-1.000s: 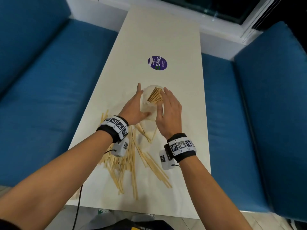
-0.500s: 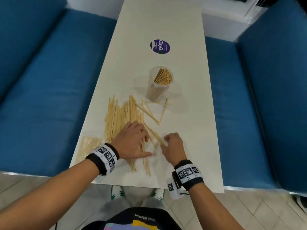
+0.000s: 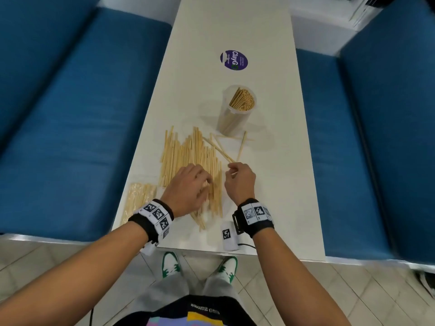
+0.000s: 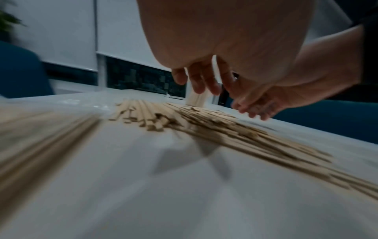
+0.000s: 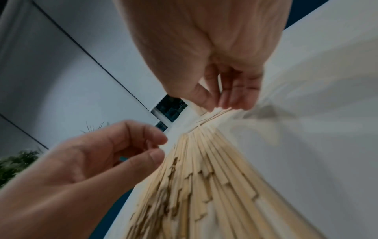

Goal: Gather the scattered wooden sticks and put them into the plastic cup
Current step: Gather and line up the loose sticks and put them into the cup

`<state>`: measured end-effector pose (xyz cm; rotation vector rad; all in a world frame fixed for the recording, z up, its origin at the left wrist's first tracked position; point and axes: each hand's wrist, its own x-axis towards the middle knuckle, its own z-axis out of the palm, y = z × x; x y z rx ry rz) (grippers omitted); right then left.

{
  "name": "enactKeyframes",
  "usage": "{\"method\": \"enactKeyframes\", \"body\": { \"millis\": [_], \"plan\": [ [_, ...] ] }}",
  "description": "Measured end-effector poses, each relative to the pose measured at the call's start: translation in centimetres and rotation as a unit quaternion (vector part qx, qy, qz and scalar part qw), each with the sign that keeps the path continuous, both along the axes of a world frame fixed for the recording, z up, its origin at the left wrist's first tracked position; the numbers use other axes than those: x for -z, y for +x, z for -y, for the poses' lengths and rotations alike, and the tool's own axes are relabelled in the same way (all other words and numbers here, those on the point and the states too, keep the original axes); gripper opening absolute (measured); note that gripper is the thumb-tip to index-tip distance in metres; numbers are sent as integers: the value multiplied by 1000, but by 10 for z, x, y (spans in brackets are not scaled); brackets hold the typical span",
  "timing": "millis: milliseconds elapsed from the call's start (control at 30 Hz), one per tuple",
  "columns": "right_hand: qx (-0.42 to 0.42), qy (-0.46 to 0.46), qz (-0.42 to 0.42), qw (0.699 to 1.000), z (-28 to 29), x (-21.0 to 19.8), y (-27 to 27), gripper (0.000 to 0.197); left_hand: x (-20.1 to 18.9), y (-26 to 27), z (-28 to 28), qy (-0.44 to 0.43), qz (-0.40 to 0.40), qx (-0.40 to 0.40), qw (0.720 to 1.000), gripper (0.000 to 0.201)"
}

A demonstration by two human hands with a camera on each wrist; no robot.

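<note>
A clear plastic cup (image 3: 237, 109) stands upright mid-table, packed with wooden sticks. A broad pile of loose sticks (image 3: 193, 156) lies nearer to me on the white table (image 3: 270, 172). Three stray sticks (image 3: 221, 147) cross between pile and cup. My left hand (image 3: 207, 184) hovers over the pile's near half with loosely curled fingers (image 4: 196, 84) and nothing visible in them. To the right of the pile, my right hand (image 3: 231, 171) pinches the ends of a few sticks (image 5: 216, 111) between thumb and fingertips (image 5: 235, 100). The left hand (image 5: 159, 145) is apart from them.
A wrapped packet of sticks (image 3: 138, 201) lies at the table's near left corner. A round purple sticker (image 3: 234, 60) sits beyond the cup. Blue sofa cushions (image 3: 58, 114) flank the table on both sides. The table's near edge (image 3: 211, 251) is just under my wrists.
Both hands left the cup and came back to the near pile. Over the last half second the right hand moved forward and closed on stick ends; the left stayed over the pile.
</note>
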<state>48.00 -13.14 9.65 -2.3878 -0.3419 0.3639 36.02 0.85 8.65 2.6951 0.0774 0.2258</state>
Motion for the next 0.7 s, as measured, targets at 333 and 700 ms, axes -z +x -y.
{"method": "enactKeyframes", "body": {
  "millis": [333, 700],
  "plan": [
    [-34, -94, -48, 994, -59, 1, -30, 60, 18, 4, -40, -53, -31, -120, 991, 32],
    [-86, -196, -36, 976, -77, -6, -28, 26, 20, 9, -44, -89, -6, -108, 990, 28]
  ]
}}
